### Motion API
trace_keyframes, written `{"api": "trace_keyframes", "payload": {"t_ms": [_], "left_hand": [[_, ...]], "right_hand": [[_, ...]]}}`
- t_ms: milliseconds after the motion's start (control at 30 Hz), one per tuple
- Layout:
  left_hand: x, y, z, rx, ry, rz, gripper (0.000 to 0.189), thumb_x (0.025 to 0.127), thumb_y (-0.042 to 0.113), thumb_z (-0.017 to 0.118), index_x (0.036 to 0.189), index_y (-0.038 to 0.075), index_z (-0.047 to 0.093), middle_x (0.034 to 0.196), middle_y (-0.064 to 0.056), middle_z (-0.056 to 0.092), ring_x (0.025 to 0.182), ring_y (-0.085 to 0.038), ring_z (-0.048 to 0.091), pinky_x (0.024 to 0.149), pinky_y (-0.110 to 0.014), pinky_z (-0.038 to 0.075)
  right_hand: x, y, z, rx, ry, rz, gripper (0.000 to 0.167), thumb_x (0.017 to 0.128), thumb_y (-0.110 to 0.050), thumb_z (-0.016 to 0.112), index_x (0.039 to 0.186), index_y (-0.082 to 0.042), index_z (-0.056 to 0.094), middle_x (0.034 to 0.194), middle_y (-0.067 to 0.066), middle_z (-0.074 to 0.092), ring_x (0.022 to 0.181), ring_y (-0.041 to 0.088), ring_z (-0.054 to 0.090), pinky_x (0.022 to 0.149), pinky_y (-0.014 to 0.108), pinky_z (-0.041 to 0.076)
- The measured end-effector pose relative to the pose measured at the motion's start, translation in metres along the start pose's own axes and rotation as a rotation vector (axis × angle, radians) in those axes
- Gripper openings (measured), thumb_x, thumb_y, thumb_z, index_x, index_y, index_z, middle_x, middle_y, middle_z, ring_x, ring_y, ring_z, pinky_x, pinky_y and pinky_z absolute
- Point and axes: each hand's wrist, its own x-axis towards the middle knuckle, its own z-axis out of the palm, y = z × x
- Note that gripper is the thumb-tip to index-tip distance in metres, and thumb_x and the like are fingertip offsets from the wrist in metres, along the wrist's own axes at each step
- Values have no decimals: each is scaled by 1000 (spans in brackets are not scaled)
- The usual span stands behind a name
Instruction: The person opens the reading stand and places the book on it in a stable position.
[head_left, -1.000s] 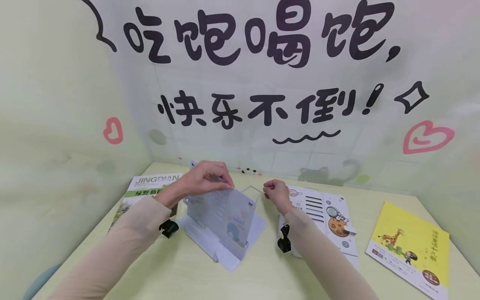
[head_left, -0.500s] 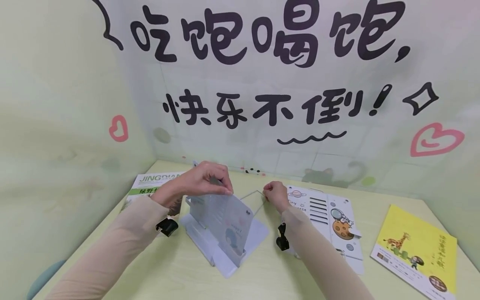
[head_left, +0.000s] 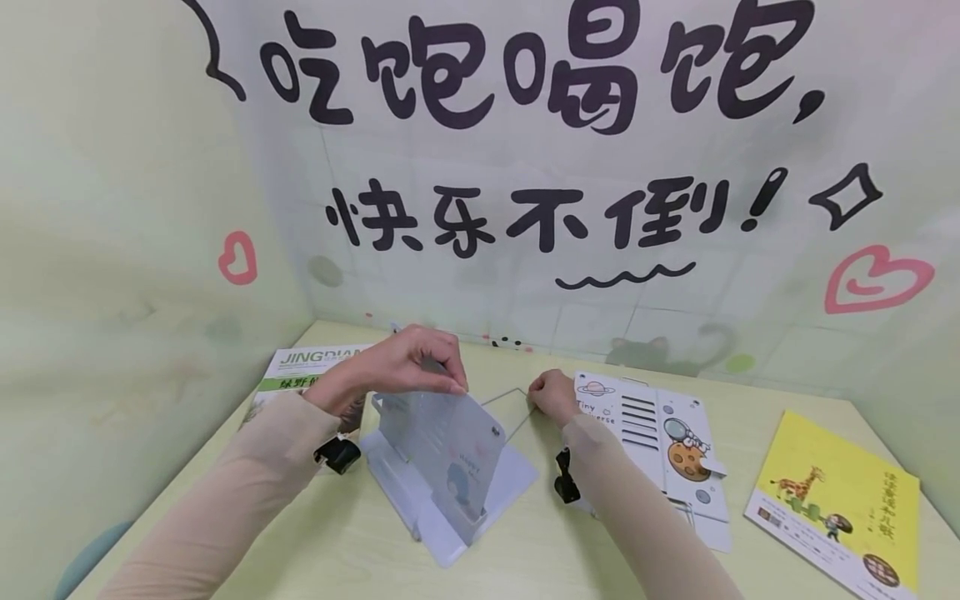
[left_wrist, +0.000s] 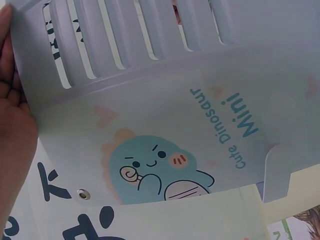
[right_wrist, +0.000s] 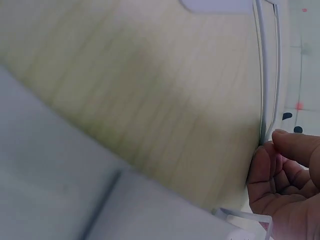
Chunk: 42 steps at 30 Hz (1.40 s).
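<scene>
A pale grey-white book stand [head_left: 438, 442] is propped up on the table, its panel tilted over a flat base [head_left: 506, 475]. The panel carries a blue cartoon dinosaur [left_wrist: 145, 170] and a row of slots, plain in the left wrist view. At the panel's top edge, my left hand [head_left: 416, 358] grips it between thumb and fingers. Behind the panel a thin wire leg [head_left: 517, 429] sticks out to the right. My right hand [head_left: 553, 396] pinches the end of this bent wire, as the right wrist view shows, with the fingertips [right_wrist: 281, 142] against it.
To the right lies a second book stand [head_left: 637, 433] with an astronaut print, partly under my right forearm. A yellow book [head_left: 840, 500] lies at the far right. A magazine [head_left: 296, 367] sits behind my left wrist. A printed backdrop [head_left: 480, 300] stands behind the table.
The book stand has shifted slightly left and toward me, both hands moving with it. My hands keep their hold on the panel and the wire leg. The head view has also shifted a little.
</scene>
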Motion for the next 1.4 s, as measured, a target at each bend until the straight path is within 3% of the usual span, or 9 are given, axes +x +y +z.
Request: {"api": "trace_keyframes", "payload": {"t_ms": [333,533,667,733,867,933,1033,1167,1400], "left_hand": [[0,1,0,-1,4,-11,10,81,0,71,81,10,72,78,1,66,74,-9,59,67,-24,48],[1,2,0,4,-9,-6,8,81,2,71,81,10,72,79,1,66,74,-9,59,67,-24,48],[1,3,-1,26,-16,-7,4,82,6,71,81,10,73,79,2,66,74,-9,59,67,-24,48],[1,4,-1,50,-18,-6,2,82,9,72,81,10,73,79,3,67,74,-8,60,66,-24,49],[1,6,-3,89,-18,-3,5,83,15,72,81,11,73,80,5,67,75,-7,61,66,-23,49],[2,7,-3,95,-19,4,6,83,16,71,81,11,73,81,5,67,76,-7,61,66,-24,50],[3,6,-3,100,-20,18,3,83,15,71,81,13,73,83,3,68,78,-7,61,66,-24,50],[5,3,-2,97,-19,33,3,83,11,71,82,13,72,85,-1,69,82,-8,61,66,-25,51],[8,-2,5,113,31,105,3,84,12,70,82,13,72,83,3,69,84,-9,58,67,-24,48]], "right_hand": [[-2,-8,3,-207,-33,-6,7,82,3,60,89,3,64,85,14,65,72,22,58,66,28,50],[-5,-8,-3,-237,-69,-31,14,84,1,59,96,5,61,91,16,64,76,24,58,70,32,52],[-9,-9,-10,-202,-64,-78,11,85,2,55,93,5,62,88,14,65,69,19,54,65,28,50],[-12,-8,-14,-196,-56,-98,11,84,3,53,82,5,63,79,11,63,59,15,48,56,24,45],[-18,-2,-20,-150,-46,-111,28,86,3,48,59,-4,49,58,0,47,48,10,34,46,20,31],[-21,3,-23,-110,-44,-107,34,86,2,47,54,-9,41,53,-2,40,45,9,31,45,20,30],[-27,9,-28,-11,-57,-69,29,90,-2,46,61,-5,52,54,0,45,47,10,40,45,20,36],[-34,16,-33,129,-68,1,20,93,-5,45,95,5,61,69,7,58,56,11,52,52,22,48],[-48,29,-40,226,-25,31,21,94,-7,45,96,8,59,68,7,59,57,10,55,57,23,52]]}}
